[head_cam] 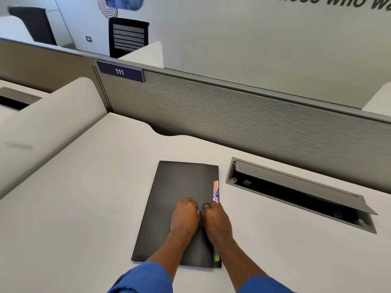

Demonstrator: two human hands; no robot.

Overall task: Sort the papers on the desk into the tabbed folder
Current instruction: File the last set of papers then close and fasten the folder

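A closed black tabbed folder (169,208) lies flat on the desk in front of me. Coloured tabs stick out along its right edge: a pink one marked ADMIN (215,188), with blue and pink below it, and a yellow-green one (216,256) near the bottom. My left hand (185,216) rests on the cover with its fingers bent down onto it. My right hand (216,220) lies beside it at the folder's right edge and pinches a small black loop (205,206) of the closure. No loose papers show on the desk.
The white desk (84,208) stretches to the left and in front. An open grey cable tray (296,193) with its raised lid is set into the desk, right of the folder. A grey partition (232,115) labelled 111 closes the back.
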